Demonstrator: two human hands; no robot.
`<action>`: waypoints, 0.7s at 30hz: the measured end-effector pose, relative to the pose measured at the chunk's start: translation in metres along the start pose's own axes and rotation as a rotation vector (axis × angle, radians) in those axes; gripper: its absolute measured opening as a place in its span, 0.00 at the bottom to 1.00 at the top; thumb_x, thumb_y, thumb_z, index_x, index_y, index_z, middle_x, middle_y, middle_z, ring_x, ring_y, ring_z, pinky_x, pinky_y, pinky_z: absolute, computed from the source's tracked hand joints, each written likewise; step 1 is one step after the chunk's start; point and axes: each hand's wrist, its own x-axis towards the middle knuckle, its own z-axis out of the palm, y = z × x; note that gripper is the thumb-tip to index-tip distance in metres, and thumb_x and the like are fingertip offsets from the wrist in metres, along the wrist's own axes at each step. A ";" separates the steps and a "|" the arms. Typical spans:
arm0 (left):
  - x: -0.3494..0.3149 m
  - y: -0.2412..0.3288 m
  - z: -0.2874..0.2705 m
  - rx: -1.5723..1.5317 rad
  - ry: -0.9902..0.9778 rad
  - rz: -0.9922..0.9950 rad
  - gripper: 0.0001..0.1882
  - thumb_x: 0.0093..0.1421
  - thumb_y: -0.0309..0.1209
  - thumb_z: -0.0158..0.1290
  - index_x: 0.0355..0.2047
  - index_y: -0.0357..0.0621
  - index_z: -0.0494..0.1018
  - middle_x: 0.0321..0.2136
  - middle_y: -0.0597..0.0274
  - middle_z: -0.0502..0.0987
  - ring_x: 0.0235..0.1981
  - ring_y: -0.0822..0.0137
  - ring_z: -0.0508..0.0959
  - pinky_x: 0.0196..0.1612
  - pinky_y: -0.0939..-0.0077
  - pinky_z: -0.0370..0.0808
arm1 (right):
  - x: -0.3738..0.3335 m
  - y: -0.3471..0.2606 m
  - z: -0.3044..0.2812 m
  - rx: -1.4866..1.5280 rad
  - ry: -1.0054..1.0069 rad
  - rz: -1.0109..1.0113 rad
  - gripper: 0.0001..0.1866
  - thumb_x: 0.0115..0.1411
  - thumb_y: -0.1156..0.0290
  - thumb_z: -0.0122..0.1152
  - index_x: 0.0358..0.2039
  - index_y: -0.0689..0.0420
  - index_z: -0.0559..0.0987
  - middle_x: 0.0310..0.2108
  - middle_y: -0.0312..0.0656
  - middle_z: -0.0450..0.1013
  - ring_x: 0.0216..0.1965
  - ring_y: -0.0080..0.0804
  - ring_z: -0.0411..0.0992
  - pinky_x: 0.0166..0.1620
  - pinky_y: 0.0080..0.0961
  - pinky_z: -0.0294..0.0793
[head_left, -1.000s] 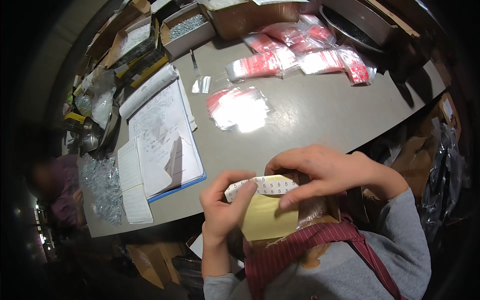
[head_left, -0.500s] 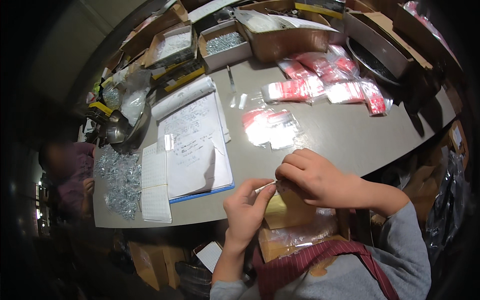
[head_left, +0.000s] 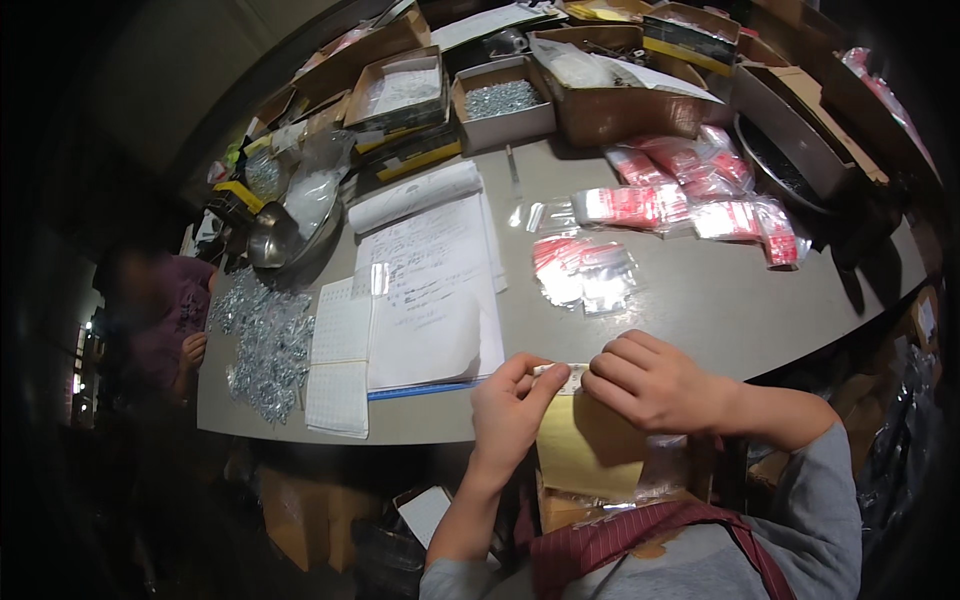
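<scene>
Both hands are close together at the table's front edge. My left hand [head_left: 508, 412] pinches the left end of a white strip [head_left: 574, 380] between thumb and fingers. Below this strip hangs a yellow paper sheet [head_left: 582, 455], which looks joined to it. My right hand [head_left: 655, 385] has its fingers curled closed at the strip's right end; the fingertips are hidden. Behind the sheet, by my apron, an open cardboard box [head_left: 558, 514] has clear plastic [head_left: 668, 465] in it. Beyond my hands a pile of small clear bags with red-and-white print [head_left: 585, 270] lies on the table.
More red-printed bags [head_left: 640, 207] lie farther back. A clipboard of handwritten paper [head_left: 430, 290], a banded notepad [head_left: 340, 350] and many bagged metal fasteners [head_left: 265, 345] are at left. Boxes, one holding small metal parts [head_left: 500, 98], line the back. A person [head_left: 165, 310] sits at far left.
The view has shifted, so the table's things appear farther right. The yellow sheet, previously bent, now hangs flatter with more of it showing. Both hands still hold its top edge.
</scene>
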 end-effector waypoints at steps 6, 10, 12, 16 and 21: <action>-0.008 0.019 -0.032 -0.028 0.015 0.110 0.06 0.65 0.27 0.60 0.37 0.35 0.79 0.25 0.72 0.76 0.26 0.84 0.70 0.29 0.90 0.65 | -0.005 0.083 -0.014 0.415 -0.007 0.574 0.12 0.54 0.71 0.63 0.39 0.60 0.78 0.35 0.50 0.76 0.40 0.52 0.75 0.43 0.42 0.75; 0.022 0.038 -0.084 0.018 0.159 0.257 0.07 0.64 0.29 0.59 0.33 0.38 0.78 0.21 0.76 0.70 0.23 0.86 0.62 0.26 0.88 0.55 | 0.004 0.130 -0.021 0.481 -0.229 0.722 0.13 0.55 0.67 0.63 0.36 0.62 0.81 0.31 0.51 0.79 0.35 0.46 0.79 0.40 0.40 0.76; 0.041 0.041 -0.117 -0.122 0.189 0.269 0.08 0.65 0.30 0.57 0.31 0.39 0.76 0.23 0.73 0.72 0.23 0.84 0.67 0.28 0.89 0.61 | 0.013 0.135 -0.012 0.377 -0.329 0.670 0.14 0.54 0.66 0.63 0.36 0.64 0.81 0.31 0.52 0.79 0.35 0.47 0.79 0.40 0.40 0.76; 0.076 0.036 -0.166 -0.260 0.177 0.193 0.08 0.64 0.28 0.56 0.29 0.37 0.74 0.50 0.50 0.77 0.44 0.65 0.79 0.49 0.76 0.72 | 0.012 0.135 0.006 0.129 -0.347 0.571 0.19 0.56 0.63 0.68 0.39 0.64 0.75 0.35 0.56 0.76 0.40 0.53 0.77 0.43 0.44 0.74; 0.102 -0.007 -0.195 0.203 0.219 0.112 0.08 0.60 0.30 0.59 0.29 0.38 0.77 0.71 0.46 0.60 0.73 0.53 0.56 0.69 0.63 0.54 | -0.004 0.142 -0.016 0.159 -0.488 0.802 0.32 0.55 0.53 0.73 0.48 0.62 0.70 0.38 0.56 0.77 0.43 0.57 0.76 0.46 0.46 0.73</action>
